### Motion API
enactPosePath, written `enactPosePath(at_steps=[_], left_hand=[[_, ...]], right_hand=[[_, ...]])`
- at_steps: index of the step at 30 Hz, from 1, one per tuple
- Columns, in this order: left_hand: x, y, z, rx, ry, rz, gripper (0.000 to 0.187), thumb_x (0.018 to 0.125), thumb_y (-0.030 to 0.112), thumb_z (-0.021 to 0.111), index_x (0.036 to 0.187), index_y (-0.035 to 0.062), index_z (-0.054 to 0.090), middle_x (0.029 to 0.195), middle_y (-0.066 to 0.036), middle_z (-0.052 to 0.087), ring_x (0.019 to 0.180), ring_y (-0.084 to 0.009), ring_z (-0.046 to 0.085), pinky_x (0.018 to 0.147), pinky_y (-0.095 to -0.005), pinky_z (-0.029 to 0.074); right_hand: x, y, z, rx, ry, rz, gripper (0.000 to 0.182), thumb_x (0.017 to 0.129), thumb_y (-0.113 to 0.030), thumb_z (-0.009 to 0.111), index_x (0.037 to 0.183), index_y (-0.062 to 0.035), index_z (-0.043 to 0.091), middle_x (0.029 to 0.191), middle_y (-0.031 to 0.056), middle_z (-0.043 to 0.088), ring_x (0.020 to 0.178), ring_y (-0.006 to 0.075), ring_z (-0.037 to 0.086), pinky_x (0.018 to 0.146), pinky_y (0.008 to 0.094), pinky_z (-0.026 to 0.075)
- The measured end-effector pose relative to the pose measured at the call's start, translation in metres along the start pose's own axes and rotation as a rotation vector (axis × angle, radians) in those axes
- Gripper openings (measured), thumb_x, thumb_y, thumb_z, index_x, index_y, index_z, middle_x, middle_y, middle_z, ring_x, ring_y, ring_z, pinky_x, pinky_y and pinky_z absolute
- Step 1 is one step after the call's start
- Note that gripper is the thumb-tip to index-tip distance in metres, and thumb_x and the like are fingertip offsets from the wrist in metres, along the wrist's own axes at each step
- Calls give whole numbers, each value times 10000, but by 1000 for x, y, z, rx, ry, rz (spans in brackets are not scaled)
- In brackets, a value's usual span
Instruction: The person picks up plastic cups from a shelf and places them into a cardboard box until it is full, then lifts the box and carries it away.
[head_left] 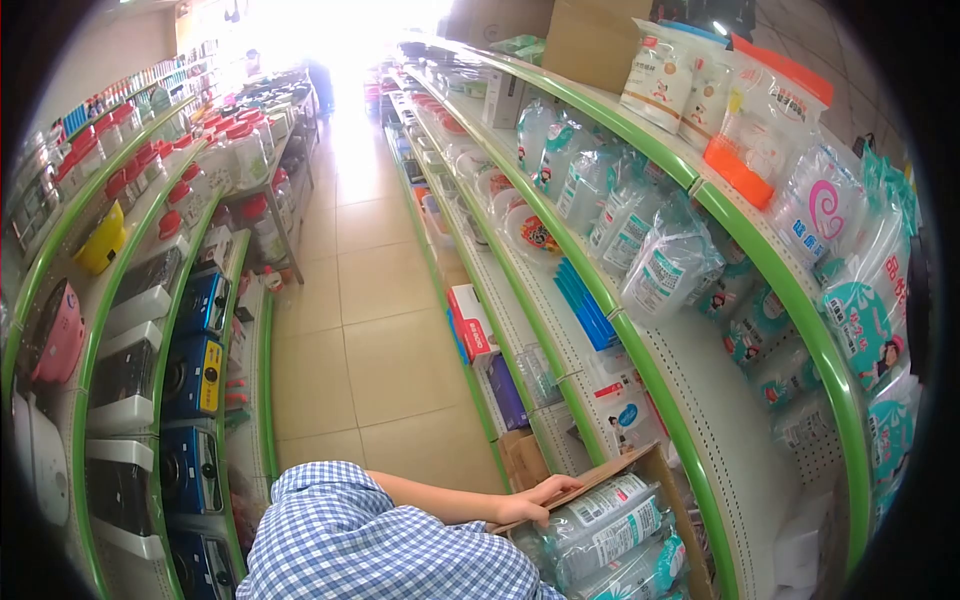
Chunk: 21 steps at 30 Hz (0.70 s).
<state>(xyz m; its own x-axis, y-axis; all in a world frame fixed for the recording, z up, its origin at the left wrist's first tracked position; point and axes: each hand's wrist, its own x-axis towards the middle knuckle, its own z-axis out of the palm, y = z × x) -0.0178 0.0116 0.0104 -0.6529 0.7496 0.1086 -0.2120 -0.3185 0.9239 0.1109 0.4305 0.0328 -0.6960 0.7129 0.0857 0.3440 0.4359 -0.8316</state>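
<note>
My left hand [538, 502] reaches across from the left in a blue-and-white checked sleeve [345, 525]. Its fingers curl over the near-left rim of an open cardboard box [632, 458]. Inside the box lie several clear wrapped packs of plastic cups [615, 530] with white and teal labels. The box sits low at the right, against the shelf unit. My right hand does not show.
Green-edged shelves [690, 440] rise on the right, holding similar cup packs [665, 270] and blue items [588, 305]. Left shelves carry boxed gas stoves [195, 375] and a yellow basin [100, 240]. A tiled aisle [385, 300] runs between them.
</note>
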Motion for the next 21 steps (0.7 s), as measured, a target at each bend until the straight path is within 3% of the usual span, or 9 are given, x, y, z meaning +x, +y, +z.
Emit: enactPosePath(at_steps=[14, 21], left_hand=[[-1, -1, 1, -31, 14, -7, 890, 555, 146, 541, 1353, 66, 155, 1337, -110, 225, 1280, -228, 207, 1047, -380, 147], [-4, 10, 2, 6, 21, -52, 894, 558, 120, 546, 1357, 69, 149, 1351, -111, 236, 1267, -230, 231, 1037, -378, 169]], right_hand=[[-13, 19, -25, -21, 105, -22, 440, 830, -74, 484, 1255, 4, 400, 1242, 144, 454, 1140, 257, 435, 922, 339, 375], [-33, 78, -93, -89, 290, -146, 441, 829, -69, 483, 1256, 3, 398, 1243, 144, 452, 1141, 259, 434, 921, 341, 375]])
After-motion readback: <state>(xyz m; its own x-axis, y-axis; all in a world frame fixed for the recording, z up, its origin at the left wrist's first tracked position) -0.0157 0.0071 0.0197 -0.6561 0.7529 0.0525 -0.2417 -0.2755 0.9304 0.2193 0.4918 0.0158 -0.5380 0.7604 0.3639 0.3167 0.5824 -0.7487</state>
